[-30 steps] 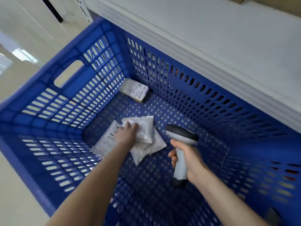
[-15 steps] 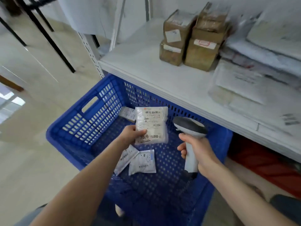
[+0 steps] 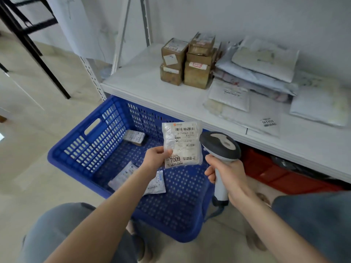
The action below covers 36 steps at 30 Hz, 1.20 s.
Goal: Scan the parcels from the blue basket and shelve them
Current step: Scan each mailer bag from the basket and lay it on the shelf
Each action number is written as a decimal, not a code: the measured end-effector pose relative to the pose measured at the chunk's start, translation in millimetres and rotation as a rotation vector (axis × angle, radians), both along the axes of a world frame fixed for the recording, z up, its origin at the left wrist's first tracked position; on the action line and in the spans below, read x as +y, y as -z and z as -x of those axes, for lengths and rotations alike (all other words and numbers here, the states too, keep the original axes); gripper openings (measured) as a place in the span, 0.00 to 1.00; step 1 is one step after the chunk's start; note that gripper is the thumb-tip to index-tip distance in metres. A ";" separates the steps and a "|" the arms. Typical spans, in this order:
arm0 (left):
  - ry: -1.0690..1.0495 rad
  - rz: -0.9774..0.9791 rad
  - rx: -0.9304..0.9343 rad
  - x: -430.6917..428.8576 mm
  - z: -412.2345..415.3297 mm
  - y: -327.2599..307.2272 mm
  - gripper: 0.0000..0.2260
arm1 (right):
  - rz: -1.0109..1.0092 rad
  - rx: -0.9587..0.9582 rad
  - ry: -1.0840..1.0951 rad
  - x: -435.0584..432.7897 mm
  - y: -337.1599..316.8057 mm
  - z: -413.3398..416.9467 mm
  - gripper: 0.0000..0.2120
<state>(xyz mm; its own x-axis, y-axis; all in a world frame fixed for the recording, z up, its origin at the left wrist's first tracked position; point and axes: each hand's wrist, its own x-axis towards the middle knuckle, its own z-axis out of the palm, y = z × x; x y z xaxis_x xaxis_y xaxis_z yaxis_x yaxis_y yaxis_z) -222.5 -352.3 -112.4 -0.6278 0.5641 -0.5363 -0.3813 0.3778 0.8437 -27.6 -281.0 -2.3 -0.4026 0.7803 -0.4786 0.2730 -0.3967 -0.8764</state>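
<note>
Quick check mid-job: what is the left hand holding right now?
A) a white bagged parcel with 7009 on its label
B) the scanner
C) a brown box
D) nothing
A: the left hand pinches the white parcel by its lower left corner above the blue basket, while the right hand grips the scanner.

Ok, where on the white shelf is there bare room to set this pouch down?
Bare room: the left end of the shelf, from its front edge up to the brown boxes, and the front strip before them. Crowded: the right half, piled with mailers.
</note>
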 end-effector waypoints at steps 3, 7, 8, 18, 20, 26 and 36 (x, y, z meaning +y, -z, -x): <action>0.037 -0.005 0.026 3.2 -4.8 -0.1 0.03 | -0.022 -0.012 0.023 -3.5 -3.8 -14.5 0.10; 0.069 0.022 0.045 7.2 -7.8 5.0 0.06 | -0.047 -0.064 -0.026 -10.7 -2.6 -24.3 0.12; 0.070 0.028 0.046 8.6 -8.1 6.5 0.07 | -0.040 -0.063 -0.018 -12.6 -1.3 -24.8 0.12; 0.053 0.049 0.071 9.7 -10.8 11.2 0.01 | 0.010 -0.059 -0.012 -28.8 0.3 -22.6 0.11; 0.056 0.056 0.081 9.5 -10.4 11.5 0.00 | 0.010 -0.057 -0.005 -30.9 0.5 -21.7 0.12; 0.050 0.073 0.082 9.0 -10.1 11.6 0.01 | -0.007 -0.051 -0.003 -33.3 -0.3 -22.1 0.13; 0.061 0.066 0.074 10.4 -12.8 7.7 0.03 | -0.014 -0.059 -0.020 -34.4 -0.8 -23.5 0.16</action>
<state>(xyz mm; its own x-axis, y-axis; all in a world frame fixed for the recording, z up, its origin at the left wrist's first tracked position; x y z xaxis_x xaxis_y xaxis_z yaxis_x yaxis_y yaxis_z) -209.7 -341.9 -120.1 -0.6329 0.5674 -0.5267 -0.2934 0.4538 0.8414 -4.1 -315.5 -1.5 -0.3896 0.7791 -0.4912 0.3320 -0.3787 -0.8639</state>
